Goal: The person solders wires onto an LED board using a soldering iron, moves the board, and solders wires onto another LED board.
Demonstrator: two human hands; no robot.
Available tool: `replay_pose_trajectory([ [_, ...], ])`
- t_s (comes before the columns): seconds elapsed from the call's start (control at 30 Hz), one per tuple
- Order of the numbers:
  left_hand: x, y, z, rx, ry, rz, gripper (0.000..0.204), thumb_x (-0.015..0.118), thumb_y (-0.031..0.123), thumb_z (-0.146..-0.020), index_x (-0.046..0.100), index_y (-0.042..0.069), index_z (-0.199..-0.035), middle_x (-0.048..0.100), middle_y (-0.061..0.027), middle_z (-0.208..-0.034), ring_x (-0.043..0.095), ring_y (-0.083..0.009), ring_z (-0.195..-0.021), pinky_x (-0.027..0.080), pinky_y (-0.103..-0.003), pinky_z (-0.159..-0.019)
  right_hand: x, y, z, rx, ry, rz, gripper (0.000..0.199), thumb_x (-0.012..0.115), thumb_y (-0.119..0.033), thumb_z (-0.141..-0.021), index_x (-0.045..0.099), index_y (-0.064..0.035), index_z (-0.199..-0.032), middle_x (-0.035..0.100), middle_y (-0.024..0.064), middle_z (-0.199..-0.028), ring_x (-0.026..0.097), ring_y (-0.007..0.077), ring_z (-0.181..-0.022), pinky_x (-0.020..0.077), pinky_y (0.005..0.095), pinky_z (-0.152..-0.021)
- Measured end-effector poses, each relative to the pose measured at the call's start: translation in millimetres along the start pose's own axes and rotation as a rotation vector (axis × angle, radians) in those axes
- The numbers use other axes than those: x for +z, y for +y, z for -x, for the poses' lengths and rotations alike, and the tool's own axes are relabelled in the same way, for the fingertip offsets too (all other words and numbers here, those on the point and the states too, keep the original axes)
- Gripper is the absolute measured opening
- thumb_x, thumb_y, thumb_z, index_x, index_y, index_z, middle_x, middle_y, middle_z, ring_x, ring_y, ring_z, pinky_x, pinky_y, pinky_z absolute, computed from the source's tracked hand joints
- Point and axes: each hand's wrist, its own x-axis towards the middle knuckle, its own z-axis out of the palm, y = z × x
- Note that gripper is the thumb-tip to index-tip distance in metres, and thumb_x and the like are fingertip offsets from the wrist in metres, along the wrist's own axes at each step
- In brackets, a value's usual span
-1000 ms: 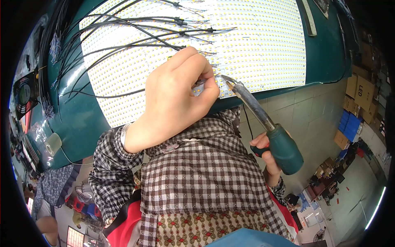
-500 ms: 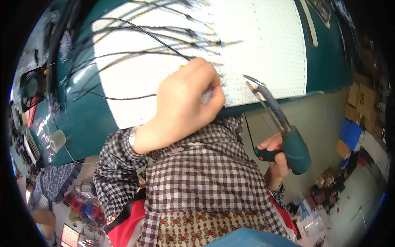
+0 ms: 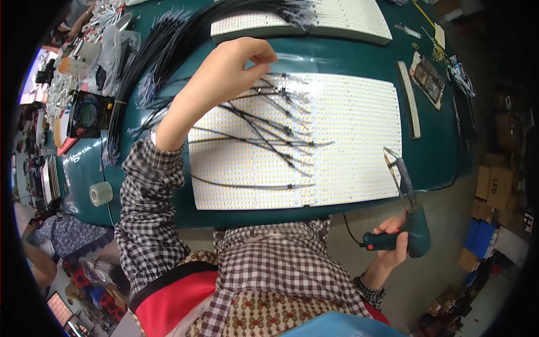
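A white LED panel (image 3: 353, 140), dotted with rows of small LEDs, lies on the green table. Several black cables (image 3: 241, 137) run across its left half, their ends near the middle strip. Above the panel's far edge is my left hand (image 3: 238, 62), thumb and fingers curled into a pinch beside the farthest cables; what they hold, if anything, is too small to make out. In my right hand (image 3: 393, 241) is a green pistol-shaped soldering gun (image 3: 416, 233), gripped by its handle. Its metal tip points up over the panel's right edge, above the panel's near corner.
A second LED panel (image 3: 348, 22) stands at the back. Thick bundles of black cables (image 3: 168, 48) lie at the far left. A small fan (image 3: 88, 114) and a tape roll (image 3: 101, 194) are on the left. A pale strip (image 3: 409, 100) lies right of the panel.
My left hand has moved from the panel's near middle to its far edge. A cable now lies uncovered along the near side. The view has shifted, and the soldering gun stays in my right hand.
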Motion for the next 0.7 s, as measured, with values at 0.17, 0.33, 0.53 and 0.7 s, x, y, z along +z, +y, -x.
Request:
replay_pose_trajectory([
  [0.17, -30.3, -57.9, -43.3, 0.101, 0.376, -0.274, 0.02, 0.064, 0.006, -0.084, 0.065, 0.004, -0.104, 0.066, -0.0115, -0.098, 0.065, -0.0268, -0.093, 0.052, -0.034, -0.081, -6.8, -1.8, -0.9, 0.001, 0.003, -0.009, 0.048, 0.051, -0.027, -0.094, 0.041, 0.0069, -0.127, 0.054, 0.0107, -0.084, 0.055, 0.0192, -0.076, 0.0543, 0.0315, -0.064],
  [0.33, -12.7, -63.2, -113.6, 0.23, 0.559, -0.575, 0.017, 0.068, 0.021, -0.075, 0.066, 0.011, -0.088, 0.063, -0.012, -0.093, 0.063, -0.0316, -0.091, 0.053, -0.043, -0.077, -13.9, -5.9, 1.8, -0.038, 0.142, 0.03, 0.05, 0.053, -0.032, -0.094, 0.045, 0.0053, -0.126, 0.052, 0.0089, -0.081, 0.053, 0.0165, -0.076, 0.0513, 0.0297, -0.061],
  [0.53, -14.8, -67.4, -109.5, 0.347, 0.656, -0.561, 0.012, 0.069, 0.023, -0.073, 0.063, 0.014, -0.077, 0.059, -0.0055, -0.08, 0.063, -0.0279, -0.08, 0.051, -0.042, -0.066, -20.6, -26.4, -35.7, 0.069, -0.377, 0.162, 0.038, 0.034, -0.031, -0.105, 0.055, 0.0004, -0.103, 0.061, 0.012, -0.104, 0.061, 0.0216, -0.091, 0.0555, 0.033, -0.082],
  [0.7, -20.9, -66.1, -107.2, 0.279, 0.736, -0.272, 0.013, 0.072, 0.022, -0.071, 0.065, 0.014, -0.077, 0.061, -0.005, -0.08, 0.063, -0.0279, -0.08, 0.05, -0.041, -0.067, -23.9, -30.7, -56.5, 0.103, -0.415, 0.212, 0.041, 0.033, -0.035, -0.104, 0.056, -0.0015, -0.103, 0.062, 0.0111, -0.103, 0.061, 0.0217, -0.086, 0.0549, 0.0342, -0.075],
])
